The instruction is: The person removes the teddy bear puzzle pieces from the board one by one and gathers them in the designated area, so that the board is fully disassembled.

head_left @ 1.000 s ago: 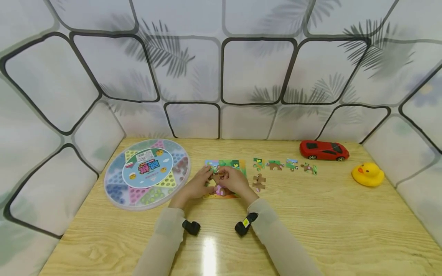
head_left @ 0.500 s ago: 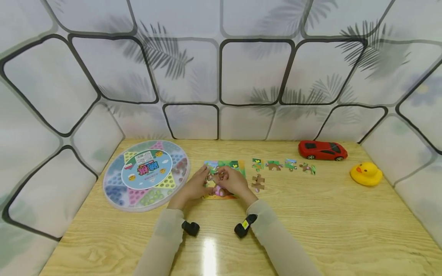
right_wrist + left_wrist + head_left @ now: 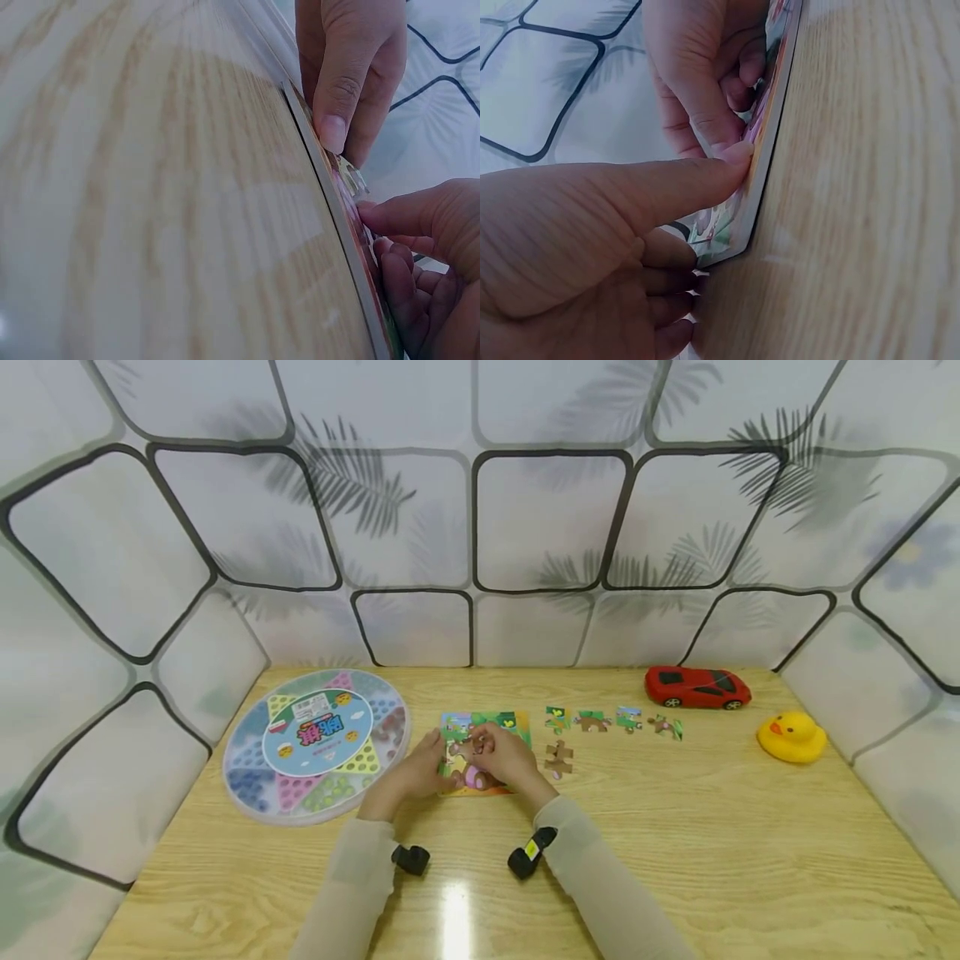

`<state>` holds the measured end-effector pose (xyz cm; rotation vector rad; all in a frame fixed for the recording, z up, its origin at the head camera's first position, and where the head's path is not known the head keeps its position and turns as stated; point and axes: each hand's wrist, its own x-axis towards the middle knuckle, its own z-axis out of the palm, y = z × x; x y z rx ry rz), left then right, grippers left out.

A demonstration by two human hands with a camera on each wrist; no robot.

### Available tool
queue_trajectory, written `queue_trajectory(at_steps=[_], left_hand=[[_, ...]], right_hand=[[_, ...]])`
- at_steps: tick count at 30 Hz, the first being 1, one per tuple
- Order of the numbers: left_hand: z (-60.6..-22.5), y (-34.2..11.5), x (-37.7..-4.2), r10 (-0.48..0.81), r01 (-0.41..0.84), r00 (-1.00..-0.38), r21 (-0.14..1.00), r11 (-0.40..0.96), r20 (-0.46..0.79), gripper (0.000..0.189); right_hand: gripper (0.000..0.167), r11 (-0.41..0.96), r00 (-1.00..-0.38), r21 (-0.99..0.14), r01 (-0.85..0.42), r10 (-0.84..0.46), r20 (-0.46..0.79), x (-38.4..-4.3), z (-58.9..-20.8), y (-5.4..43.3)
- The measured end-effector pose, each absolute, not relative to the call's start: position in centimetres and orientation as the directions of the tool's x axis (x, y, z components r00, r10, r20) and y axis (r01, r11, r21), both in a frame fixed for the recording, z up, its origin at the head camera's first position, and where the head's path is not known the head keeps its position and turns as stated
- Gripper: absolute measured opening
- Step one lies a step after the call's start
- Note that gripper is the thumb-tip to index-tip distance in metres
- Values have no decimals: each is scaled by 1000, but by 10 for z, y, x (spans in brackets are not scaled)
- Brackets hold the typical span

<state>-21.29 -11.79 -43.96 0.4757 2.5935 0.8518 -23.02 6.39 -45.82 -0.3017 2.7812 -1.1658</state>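
Observation:
A colourful jigsaw board (image 3: 480, 717) lies flat on the table, partly covered by both hands. My right hand (image 3: 510, 760) pinches a brown puzzle piece (image 3: 466, 748) over its middle. At the board's left side is my left hand (image 3: 411, 774); in the left wrist view its straight thumb (image 3: 697, 180) rests on the front edge of the board, the other fingers along the side. The right wrist view shows a tilted piece (image 3: 354, 177) between the two thumbs. Whether the pinched piece sits flush is hidden.
Right of the board lie several loose pieces, among them a brown one (image 3: 558, 760) and a row behind it (image 3: 592, 721). A round Chinese checkers box (image 3: 318, 732) stands left. Farther right are a red toy car (image 3: 697, 687) and a yellow rubber duck (image 3: 792, 737).
My left fingers have drawn back a little to the left, away from the brown piece. The right hand still pinches it in nearly the same place. The head view has shifted slightly.

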Motion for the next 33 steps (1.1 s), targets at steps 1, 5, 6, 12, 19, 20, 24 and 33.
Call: queue_trajectory(at_steps=[1, 5, 6, 12, 19, 20, 24, 33], left_hand=[[-439, -118, -212, 422, 197, -875, 623, 757, -237, 89], [-439, -117, -211, 427, 207, -877, 627, 751, -222, 87], [-439, -117, -211, 426, 209, -879, 630, 748, -215, 86], [-440, -118, -209, 424, 218, -884, 628, 747, -197, 85], [-439, -118, -207, 418, 209, -887, 638, 741, -196, 84], [-438, -118, -206, 416, 204, -887, 639, 742, -199, 84], [-436, -118, -205, 415, 200, -887, 641, 741, -202, 84], [-437, -117, -206, 418, 208, -886, 635, 744, -200, 84]], right_hand=[[30, 689, -975, -712, -134, -219, -28, -230, -458, 64], [29, 694, -980, -711, -112, -196, -37, -232, -459, 63], [29, 693, -980, -713, -112, -194, -35, -232, -458, 63], [24, 680, -981, -723, -123, -194, -15, -229, -456, 61], [19, 629, -980, -763, -148, -198, 27, -226, -456, 61], [18, 617, -980, -774, -143, -195, 25, -225, -457, 61], [17, 585, -984, -804, -106, -179, 0, -224, -457, 61], [18, 605, -991, -790, -100, -128, 28, -223, -460, 59]])
